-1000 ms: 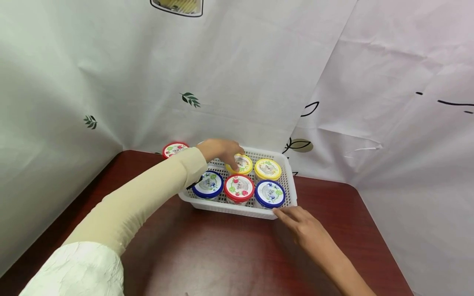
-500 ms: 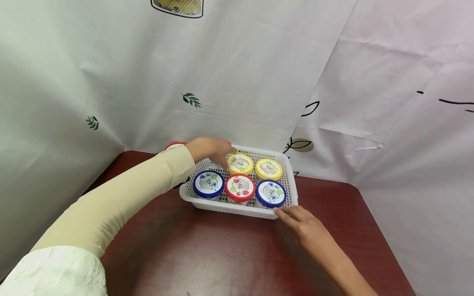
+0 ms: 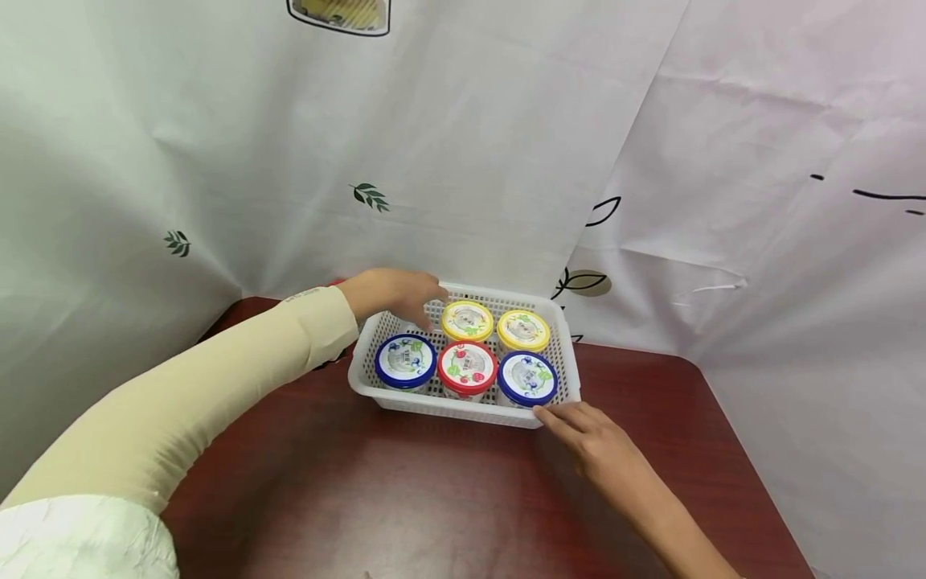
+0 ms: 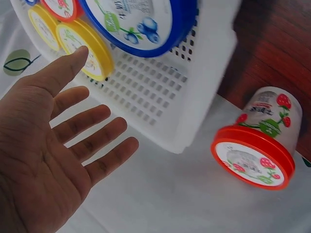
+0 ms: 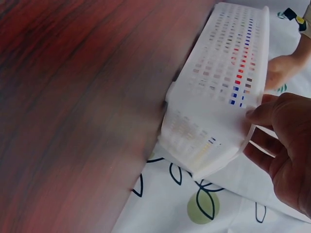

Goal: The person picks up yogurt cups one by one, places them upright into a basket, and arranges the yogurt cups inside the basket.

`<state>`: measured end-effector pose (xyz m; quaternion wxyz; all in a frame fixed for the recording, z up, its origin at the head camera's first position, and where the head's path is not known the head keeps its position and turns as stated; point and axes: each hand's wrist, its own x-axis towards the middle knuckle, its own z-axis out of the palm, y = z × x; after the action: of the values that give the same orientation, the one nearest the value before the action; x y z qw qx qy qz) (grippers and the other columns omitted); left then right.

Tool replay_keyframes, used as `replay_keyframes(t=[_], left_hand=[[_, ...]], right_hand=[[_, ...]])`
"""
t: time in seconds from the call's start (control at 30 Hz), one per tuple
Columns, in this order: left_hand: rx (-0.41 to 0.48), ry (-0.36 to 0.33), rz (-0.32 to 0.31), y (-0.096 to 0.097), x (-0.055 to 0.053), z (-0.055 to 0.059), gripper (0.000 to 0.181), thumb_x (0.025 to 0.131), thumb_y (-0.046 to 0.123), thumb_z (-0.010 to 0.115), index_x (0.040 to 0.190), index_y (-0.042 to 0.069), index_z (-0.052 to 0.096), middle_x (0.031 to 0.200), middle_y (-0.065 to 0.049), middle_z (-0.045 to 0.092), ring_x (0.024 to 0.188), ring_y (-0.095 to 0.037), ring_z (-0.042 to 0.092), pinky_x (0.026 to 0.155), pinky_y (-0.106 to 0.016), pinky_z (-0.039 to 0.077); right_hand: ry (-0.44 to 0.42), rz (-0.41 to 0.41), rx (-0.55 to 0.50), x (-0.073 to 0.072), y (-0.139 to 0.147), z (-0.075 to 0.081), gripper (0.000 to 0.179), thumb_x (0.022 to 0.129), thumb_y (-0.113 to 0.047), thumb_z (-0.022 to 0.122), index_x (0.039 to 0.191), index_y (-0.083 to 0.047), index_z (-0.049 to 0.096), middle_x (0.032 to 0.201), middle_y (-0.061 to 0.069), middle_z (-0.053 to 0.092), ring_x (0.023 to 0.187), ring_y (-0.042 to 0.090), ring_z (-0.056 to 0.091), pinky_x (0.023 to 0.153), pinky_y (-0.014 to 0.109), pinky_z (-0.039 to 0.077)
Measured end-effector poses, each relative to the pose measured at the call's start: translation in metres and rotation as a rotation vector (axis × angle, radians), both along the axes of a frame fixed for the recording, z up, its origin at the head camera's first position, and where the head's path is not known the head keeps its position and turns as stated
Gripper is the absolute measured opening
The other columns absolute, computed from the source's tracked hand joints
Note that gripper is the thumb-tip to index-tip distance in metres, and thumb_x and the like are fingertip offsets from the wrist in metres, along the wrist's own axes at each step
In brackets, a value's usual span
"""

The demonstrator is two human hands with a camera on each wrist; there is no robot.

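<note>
A white perforated plastic basket holds several lidded tubs. Two yellow-lidded tubs, one of them the left yellow-lidded tub, form the back row. In front, a red-lidded tub sits between a blue-lidded tub and another blue-lidded tub. My left hand hovers over the basket's back left part, fingers spread and palm bare in the left wrist view. At the front right corner, my right hand pinches the rim, thumb on the outer wall and fingers over the edge.
Left of the basket, outside it, a strawberry-printed tub with a red lid stands on the dark red table; my left arm mostly covers it in the head view. A white printed cloth hangs close behind the table and along both sides.
My left hand has moved left off the left yellow-lidded tub, leaving it in the back row. The arm now covers more of the outside red-lidded tub. My right hand stays at the corner.
</note>
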<state>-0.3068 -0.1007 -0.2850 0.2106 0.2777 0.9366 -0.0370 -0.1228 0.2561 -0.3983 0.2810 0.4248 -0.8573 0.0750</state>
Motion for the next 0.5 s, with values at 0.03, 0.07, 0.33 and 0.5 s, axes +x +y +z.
replay_keyframes(t=[0.03,0.07,0.33,0.5], left_hand=[[-0.002,0.004,-0.003,-0.002,-0.001,-0.001,0.074,0.108,0.036,0.075,0.171,0.009,0.047,0.176,-0.024,0.046,0.165,-0.043,0.044,0.136,-0.060,0.036],[-0.005,0.007,-0.005,-0.004,-0.002,-0.001,0.073,0.109,0.036,0.075,0.171,0.009,0.047,0.176,-0.024,0.046,0.165,-0.043,0.044,0.136,-0.060,0.035],[0.008,0.024,-0.002,-0.019,-0.005,-0.003,0.070,0.109,0.032,0.073,0.169,0.006,0.049,0.174,-0.026,0.048,0.164,-0.045,0.045,0.135,-0.061,0.037],[0.007,0.038,0.006,-0.030,-0.007,0.000,0.067,0.110,0.031,0.073,0.167,0.006,0.052,0.173,-0.026,0.049,0.164,-0.047,0.045,0.135,-0.063,0.037]], right_hand=[[0.002,0.001,0.000,0.000,0.000,0.000,0.070,0.074,0.016,0.091,0.139,-0.009,0.080,0.125,0.005,0.079,0.110,0.025,0.076,0.094,0.042,0.066],[0.004,0.001,0.000,0.000,0.000,0.000,0.070,0.074,0.015,0.091,0.139,-0.009,0.080,0.125,0.005,0.080,0.110,0.025,0.076,0.094,0.042,0.066],[-0.004,-0.009,-0.003,0.000,-0.001,-0.001,0.071,0.074,0.015,0.092,0.139,-0.010,0.080,0.125,0.005,0.079,0.110,0.024,0.076,0.094,0.041,0.067],[-0.005,-0.006,-0.003,-0.001,0.000,-0.001,0.071,0.074,0.016,0.091,0.139,-0.009,0.080,0.125,0.005,0.079,0.110,0.024,0.076,0.094,0.041,0.066]])
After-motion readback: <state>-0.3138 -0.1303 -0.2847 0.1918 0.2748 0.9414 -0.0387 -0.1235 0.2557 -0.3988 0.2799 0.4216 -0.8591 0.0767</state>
